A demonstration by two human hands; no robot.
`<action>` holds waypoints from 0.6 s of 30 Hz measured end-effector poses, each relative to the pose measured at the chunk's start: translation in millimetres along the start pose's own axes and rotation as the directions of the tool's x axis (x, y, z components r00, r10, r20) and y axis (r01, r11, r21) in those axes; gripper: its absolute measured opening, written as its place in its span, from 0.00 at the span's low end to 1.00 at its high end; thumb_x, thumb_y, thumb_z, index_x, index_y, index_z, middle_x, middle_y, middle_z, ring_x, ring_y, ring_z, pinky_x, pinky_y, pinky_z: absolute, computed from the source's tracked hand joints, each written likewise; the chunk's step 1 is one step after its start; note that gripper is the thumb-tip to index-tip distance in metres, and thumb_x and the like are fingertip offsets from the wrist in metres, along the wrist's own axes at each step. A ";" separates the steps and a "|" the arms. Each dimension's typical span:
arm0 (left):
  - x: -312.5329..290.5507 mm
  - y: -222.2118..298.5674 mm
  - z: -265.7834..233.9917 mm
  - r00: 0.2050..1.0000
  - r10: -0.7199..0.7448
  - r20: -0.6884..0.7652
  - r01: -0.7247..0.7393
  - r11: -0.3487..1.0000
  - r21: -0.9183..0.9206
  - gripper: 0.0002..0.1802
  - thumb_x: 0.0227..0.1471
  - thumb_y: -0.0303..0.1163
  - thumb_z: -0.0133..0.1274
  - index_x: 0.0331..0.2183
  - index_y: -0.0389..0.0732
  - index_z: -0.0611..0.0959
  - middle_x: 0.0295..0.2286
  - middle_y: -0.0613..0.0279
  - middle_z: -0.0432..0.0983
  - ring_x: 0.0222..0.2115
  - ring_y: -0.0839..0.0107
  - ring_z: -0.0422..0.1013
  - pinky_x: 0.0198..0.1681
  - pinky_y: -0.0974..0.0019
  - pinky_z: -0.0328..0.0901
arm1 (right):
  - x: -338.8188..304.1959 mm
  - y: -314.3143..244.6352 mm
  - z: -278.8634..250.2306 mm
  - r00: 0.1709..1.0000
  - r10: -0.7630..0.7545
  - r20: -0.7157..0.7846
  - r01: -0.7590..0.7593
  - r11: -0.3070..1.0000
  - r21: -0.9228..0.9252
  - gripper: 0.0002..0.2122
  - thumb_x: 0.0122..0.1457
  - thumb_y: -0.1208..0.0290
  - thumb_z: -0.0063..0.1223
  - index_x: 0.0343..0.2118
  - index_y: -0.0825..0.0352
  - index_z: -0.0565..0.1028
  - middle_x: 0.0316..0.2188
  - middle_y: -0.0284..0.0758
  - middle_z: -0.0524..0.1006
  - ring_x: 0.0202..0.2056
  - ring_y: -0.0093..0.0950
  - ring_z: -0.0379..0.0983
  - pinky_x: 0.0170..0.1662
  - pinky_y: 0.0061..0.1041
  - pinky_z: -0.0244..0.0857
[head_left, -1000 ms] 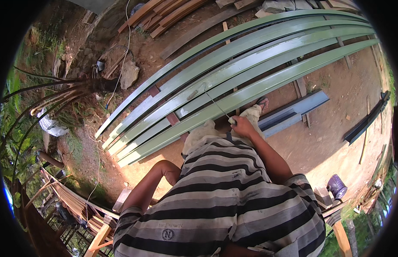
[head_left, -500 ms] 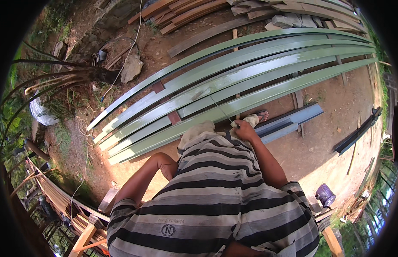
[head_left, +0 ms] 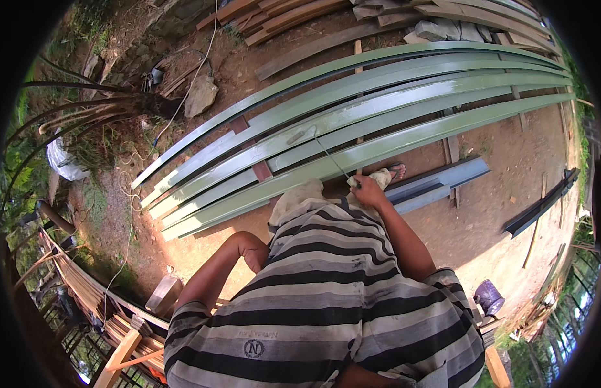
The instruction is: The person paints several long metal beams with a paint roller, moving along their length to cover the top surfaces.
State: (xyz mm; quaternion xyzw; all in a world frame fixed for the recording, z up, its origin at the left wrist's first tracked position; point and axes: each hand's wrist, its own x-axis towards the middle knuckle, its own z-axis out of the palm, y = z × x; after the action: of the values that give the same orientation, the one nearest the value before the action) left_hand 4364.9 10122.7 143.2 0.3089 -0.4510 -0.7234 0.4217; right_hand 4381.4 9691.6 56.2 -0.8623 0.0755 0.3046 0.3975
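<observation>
My right hand (head_left: 368, 192) is closed around the handle of a paint roller (head_left: 327, 155). Its thin metal rod reaches away and to the left, and the roller head (head_left: 300, 136) rests on a long green metal beam (head_left: 352, 118). Wet-looking sheen shows on that beam near the head. Several such beams lie side by side across timber supports. My left arm bends in at the wrist (head_left: 251, 249) beside my striped shirt, which hides that hand's fingers.
Reddish-brown crosspieces (head_left: 262, 171) show between the beams. Bluish-grey steel channels (head_left: 436, 185) lie right of my foot. A purple bucket (head_left: 489, 297) stands at lower right. Stacked boards (head_left: 300, 22) lie beyond the beams, and a large stone (head_left: 201, 97) sits at the far left.
The roller head has slid slightly left along the beam, and its rod has swung with it. My right hand still grips the handle. The whole view has shifted a little.
</observation>
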 end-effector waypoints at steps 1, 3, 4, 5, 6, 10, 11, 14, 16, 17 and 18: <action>0.4 5.0 1.0 0.999 0.030 -0.016 -0.030 1.000 0.007 0.32 0.55 0.48 0.66 0.52 0.32 0.82 0.50 0.51 0.82 0.46 0.63 0.76 0.52 0.61 0.69 | 0.0 -1.6 0.7 1.000 0.003 0.000 -0.003 1.000 0.011 0.22 0.54 0.66 0.63 0.52 0.69 0.78 0.45 0.53 0.81 0.48 0.52 0.78 0.52 0.43 0.71; -2.6 3.3 2.8 0.999 -0.047 0.007 0.047 0.999 0.000 0.33 0.55 0.49 0.65 0.53 0.32 0.82 0.51 0.50 0.81 0.48 0.61 0.76 0.53 0.61 0.68 | -1.1 -3.0 -0.1 1.000 0.004 0.004 -0.004 1.000 0.015 0.22 0.54 0.66 0.63 0.52 0.69 0.78 0.45 0.53 0.80 0.48 0.52 0.77 0.53 0.43 0.71; -1.8 1.7 3.1 0.995 -0.090 0.044 0.090 0.996 0.007 0.33 0.55 0.48 0.65 0.53 0.32 0.81 0.52 0.50 0.80 0.49 0.61 0.75 0.54 0.61 0.68 | -2.2 -2.9 -1.1 1.000 0.003 0.009 -0.003 1.000 0.009 0.22 0.54 0.66 0.63 0.51 0.69 0.78 0.46 0.53 0.80 0.49 0.52 0.77 0.53 0.43 0.71; -1.9 -1.7 4.7 0.988 -0.135 0.077 0.134 0.991 0.018 0.33 0.55 0.48 0.65 0.53 0.32 0.81 0.53 0.50 0.80 0.50 0.61 0.75 0.55 0.61 0.67 | -2.3 -4.8 -2.7 1.000 -0.002 0.013 0.002 1.000 0.002 0.21 0.54 0.66 0.63 0.51 0.69 0.78 0.46 0.52 0.80 0.49 0.52 0.77 0.53 0.43 0.71; -2.4 -8.8 8.3 0.978 -0.179 0.108 0.177 0.984 0.027 0.34 0.56 0.48 0.65 0.54 0.31 0.81 0.53 0.51 0.79 0.51 0.61 0.74 0.56 0.61 0.67 | -2.1 -7.9 -3.2 1.000 -0.002 0.031 0.002 1.000 -0.002 0.22 0.54 0.66 0.63 0.51 0.69 0.78 0.46 0.52 0.80 0.49 0.52 0.77 0.53 0.43 0.71; 6.4 -30.3 19.0 0.985 -0.165 0.051 0.171 0.971 -0.169 0.34 0.55 0.46 0.66 0.54 0.30 0.80 0.54 0.53 0.79 0.51 0.62 0.74 0.56 0.60 0.67 | -0.1 -5.3 2.8 0.998 -0.043 0.055 0.048 0.995 -0.090 0.23 0.54 0.67 0.62 0.53 0.67 0.77 0.44 0.52 0.81 0.47 0.51 0.78 0.53 0.44 0.72; 11.5 -26.2 16.7 0.996 -0.093 0.008 0.093 0.982 -0.162 0.34 0.55 0.45 0.66 0.54 0.30 0.80 0.53 0.54 0.79 0.51 0.62 0.74 0.55 0.60 0.67 | -0.6 0.4 4.1 0.997 -0.062 0.051 0.068 0.989 -0.133 0.23 0.54 0.67 0.61 0.54 0.66 0.76 0.43 0.52 0.81 0.46 0.51 0.78 0.52 0.44 0.72; 7.9 8.3 -1.2 0.973 -0.208 0.100 0.230 0.921 -0.314 0.34 0.56 0.46 0.65 0.54 0.30 0.80 0.54 0.53 0.79 0.52 0.62 0.74 0.56 0.60 0.67 | -14.8 -19.1 -1.0 0.998 -0.058 0.033 0.065 0.953 -0.297 0.23 0.55 0.68 0.55 0.57 0.61 0.76 0.38 0.52 0.82 0.41 0.52 0.79 0.47 0.48 0.73; 5.8 -3.8 3.6 0.940 -0.266 0.213 0.318 0.908 -0.274 0.34 0.57 0.47 0.64 0.55 0.30 0.80 0.55 0.52 0.78 0.53 0.62 0.74 0.57 0.60 0.67 | -18.6 -35.7 -2.0 0.996 -0.052 0.070 0.076 0.911 -0.406 0.24 0.56 0.70 0.52 0.59 0.57 0.75 0.38 0.50 0.81 0.40 0.50 0.80 0.46 0.48 0.73; 12.8 -34.9 20.5 0.938 -0.248 0.243 0.292 0.941 -0.170 0.35 0.57 0.48 0.63 0.55 0.30 0.79 0.55 0.52 0.77 0.54 0.62 0.73 0.58 0.61 0.66 | -19.7 -45.5 0.3 0.994 -0.058 0.096 0.095 0.883 -0.459 0.25 0.57 0.71 0.50 0.60 0.56 0.75 0.38 0.49 0.81 0.39 0.50 0.80 0.45 0.48 0.74; 20.9 -43.9 22.4 0.929 -0.229 0.290 0.256 0.965 -0.058 0.35 0.58 0.49 0.63 0.55 0.30 0.79 0.56 0.52 0.77 0.54 0.62 0.73 0.59 0.61 0.65 | -20.0 -41.0 5.7 0.993 -0.063 0.099 0.103 0.874 -0.475 0.25 0.57 0.71 0.49 0.60 0.54 0.75 0.39 0.48 0.81 0.39 0.49 0.81 0.45 0.47 0.74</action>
State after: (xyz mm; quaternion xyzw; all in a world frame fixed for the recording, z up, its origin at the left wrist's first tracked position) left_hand 4322.3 10123.4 110.7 0.2363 -0.4298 -0.8270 0.2748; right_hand 4377.9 9721.1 91.2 -0.9232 -0.0554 0.3310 0.1873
